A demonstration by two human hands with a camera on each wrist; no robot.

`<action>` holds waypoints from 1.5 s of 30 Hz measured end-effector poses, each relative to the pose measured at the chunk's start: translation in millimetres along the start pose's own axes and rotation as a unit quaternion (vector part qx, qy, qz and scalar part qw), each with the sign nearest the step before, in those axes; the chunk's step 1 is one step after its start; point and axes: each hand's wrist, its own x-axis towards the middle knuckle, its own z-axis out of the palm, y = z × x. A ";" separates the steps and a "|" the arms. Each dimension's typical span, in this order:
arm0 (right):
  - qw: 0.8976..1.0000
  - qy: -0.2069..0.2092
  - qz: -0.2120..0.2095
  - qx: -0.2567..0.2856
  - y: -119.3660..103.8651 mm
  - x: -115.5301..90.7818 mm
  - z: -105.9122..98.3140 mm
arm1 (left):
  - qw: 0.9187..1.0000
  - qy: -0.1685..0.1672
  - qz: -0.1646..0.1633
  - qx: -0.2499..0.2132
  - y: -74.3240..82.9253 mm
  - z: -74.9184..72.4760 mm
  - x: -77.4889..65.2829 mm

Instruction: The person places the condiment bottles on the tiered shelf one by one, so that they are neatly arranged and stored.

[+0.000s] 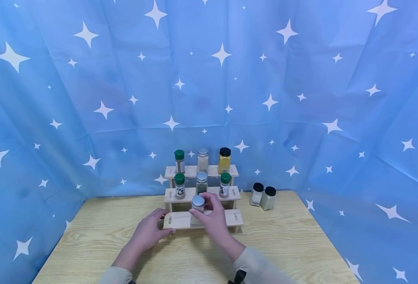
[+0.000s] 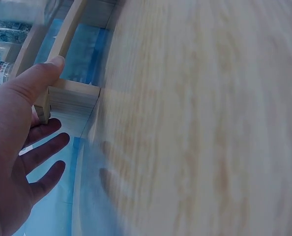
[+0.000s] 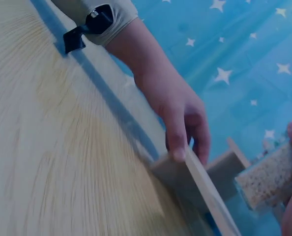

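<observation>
My right hand (image 1: 216, 223) grips a clear spice jar (image 1: 197, 205) with a silver lid over the middle of the lowest step of a three-tier wooden rack (image 1: 179, 221). In the right wrist view, pale granular contents show inside that jar (image 3: 268, 178), which appears tilted there. My left hand (image 1: 149, 233) pinches the left end of the lowest step, thumb on the front edge and index finger behind. The left wrist view shows its other fingers (image 2: 46, 150) spread beyond the board. Directly behind the held jar, a silver-lidded jar of dark green flakes (image 1: 201, 184) stands on the middle step.
Green-lidded bottles (image 1: 180, 188) (image 1: 224, 187) flank the flakes jar. On the top step stand a green-lidded bottle (image 1: 179, 162), a silver-lidded jar (image 1: 203, 161) and a black-lidded yellow jar (image 1: 224, 161). Two black-lidded jars (image 1: 256, 195) (image 1: 268, 200) sit right of the rack. A starry blue curtain (image 1: 194, 98) hangs behind.
</observation>
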 end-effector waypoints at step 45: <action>0.997 -0.011 -0.069 -0.037 24.5 -6.7 41.6 | 1.000 0.001 -0.005 -0.005 1.8 -1.7 -0.6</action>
